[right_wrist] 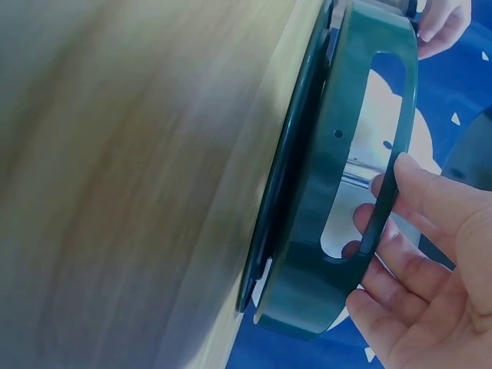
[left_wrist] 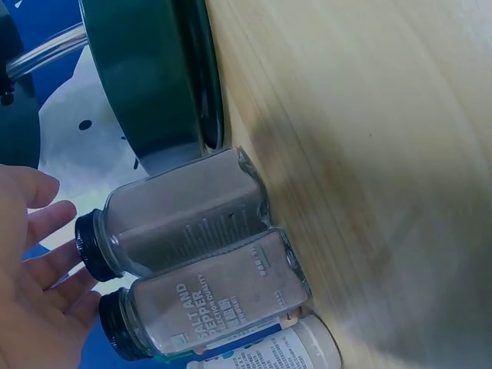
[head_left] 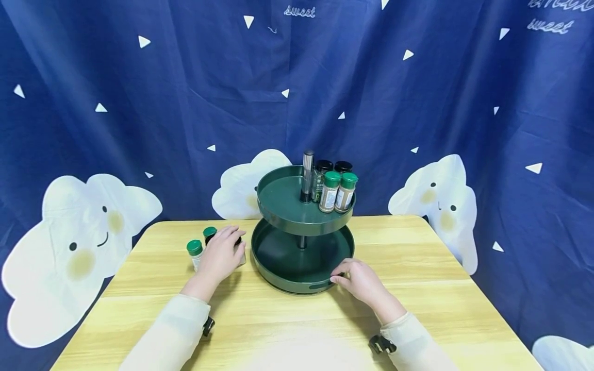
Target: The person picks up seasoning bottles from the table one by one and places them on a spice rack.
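Note:
In the head view my left hand [head_left: 221, 255] is over a group of spice jars left of a green two-tier rack [head_left: 306, 226]. Two square glass jars with black caps, a plain brown-grey one [left_wrist: 184, 207] and one labelled salt and pepper [left_wrist: 219, 296], stand side by side on the table. The left fingers are loosely spread, fingertips close behind the caps. My right hand [head_left: 362, 282] holds the rim of the rack's lower tray [right_wrist: 384, 192] at its slotted handle, thumb outside and fingertips inside.
Green-capped shakers [head_left: 194, 248] stand beside the black-capped jars on the wooden table [head_left: 287, 330]. On the upper tray [head_left: 280, 193], two green-capped shakers [head_left: 329, 193] and two black-capped jars [head_left: 343, 166] stand right of the metal post [head_left: 308, 175]. A blue curtain [head_left: 223, 103] hangs behind.

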`<move>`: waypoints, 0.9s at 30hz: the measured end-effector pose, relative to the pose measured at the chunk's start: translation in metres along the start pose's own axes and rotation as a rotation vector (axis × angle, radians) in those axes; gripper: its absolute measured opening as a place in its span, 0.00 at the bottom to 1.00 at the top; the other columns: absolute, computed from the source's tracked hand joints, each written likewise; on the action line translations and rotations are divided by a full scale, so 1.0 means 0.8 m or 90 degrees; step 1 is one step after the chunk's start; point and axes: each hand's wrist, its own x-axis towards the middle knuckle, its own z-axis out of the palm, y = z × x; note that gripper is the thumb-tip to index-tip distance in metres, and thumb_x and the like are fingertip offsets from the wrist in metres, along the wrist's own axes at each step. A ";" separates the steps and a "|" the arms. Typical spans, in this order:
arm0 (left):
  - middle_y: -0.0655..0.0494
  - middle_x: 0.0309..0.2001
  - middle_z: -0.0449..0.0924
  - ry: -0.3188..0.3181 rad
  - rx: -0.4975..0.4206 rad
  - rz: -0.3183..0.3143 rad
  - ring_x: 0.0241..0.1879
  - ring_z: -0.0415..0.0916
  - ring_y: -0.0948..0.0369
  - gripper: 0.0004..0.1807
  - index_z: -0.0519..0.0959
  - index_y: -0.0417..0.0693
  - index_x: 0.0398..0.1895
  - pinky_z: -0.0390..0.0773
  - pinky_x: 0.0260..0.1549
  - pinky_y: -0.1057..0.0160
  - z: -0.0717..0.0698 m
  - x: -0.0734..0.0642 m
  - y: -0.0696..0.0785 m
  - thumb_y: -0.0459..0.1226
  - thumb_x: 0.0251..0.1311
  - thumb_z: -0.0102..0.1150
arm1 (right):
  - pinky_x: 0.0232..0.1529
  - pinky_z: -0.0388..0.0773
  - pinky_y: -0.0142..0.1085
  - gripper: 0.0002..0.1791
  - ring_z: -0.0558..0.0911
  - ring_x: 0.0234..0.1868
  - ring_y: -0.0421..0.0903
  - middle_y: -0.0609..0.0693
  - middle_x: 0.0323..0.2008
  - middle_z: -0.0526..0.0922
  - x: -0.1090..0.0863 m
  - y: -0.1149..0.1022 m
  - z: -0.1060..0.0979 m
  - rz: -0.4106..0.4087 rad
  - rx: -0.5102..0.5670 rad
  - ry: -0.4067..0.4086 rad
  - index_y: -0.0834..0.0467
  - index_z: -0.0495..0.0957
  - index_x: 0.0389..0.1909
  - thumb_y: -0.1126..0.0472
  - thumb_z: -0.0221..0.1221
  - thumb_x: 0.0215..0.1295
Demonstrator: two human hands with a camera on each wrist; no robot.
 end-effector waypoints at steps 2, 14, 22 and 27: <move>0.39 0.63 0.75 -0.002 0.003 0.001 0.66 0.68 0.43 0.19 0.80 0.41 0.59 0.66 0.67 0.44 0.000 0.001 -0.001 0.40 0.71 0.54 | 0.44 0.82 0.41 0.07 0.83 0.38 0.45 0.41 0.33 0.83 0.001 0.001 0.000 0.001 -0.001 0.001 0.55 0.88 0.32 0.56 0.70 0.60; 0.40 0.63 0.75 -0.031 0.010 -0.012 0.65 0.68 0.42 0.19 0.80 0.41 0.59 0.67 0.66 0.43 0.002 0.006 -0.002 0.40 0.72 0.53 | 0.43 0.82 0.41 0.06 0.83 0.38 0.44 0.40 0.32 0.83 0.000 -0.001 -0.001 0.003 -0.002 0.004 0.55 0.88 0.32 0.57 0.71 0.59; 0.39 0.63 0.75 -0.047 0.021 -0.021 0.65 0.68 0.41 0.17 0.80 0.41 0.58 0.68 0.64 0.42 -0.001 0.011 -0.002 0.39 0.71 0.54 | 0.43 0.82 0.41 0.03 0.82 0.37 0.43 0.41 0.31 0.83 0.001 0.001 0.000 -0.012 0.001 0.014 0.54 0.88 0.31 0.59 0.71 0.58; 0.39 0.62 0.76 -0.069 0.025 -0.018 0.64 0.69 0.41 0.17 0.80 0.41 0.57 0.69 0.64 0.42 -0.003 0.014 -0.004 0.38 0.71 0.54 | 0.44 0.82 0.41 0.05 0.83 0.38 0.44 0.41 0.32 0.83 0.002 0.001 -0.001 0.002 0.001 -0.005 0.55 0.88 0.32 0.57 0.70 0.60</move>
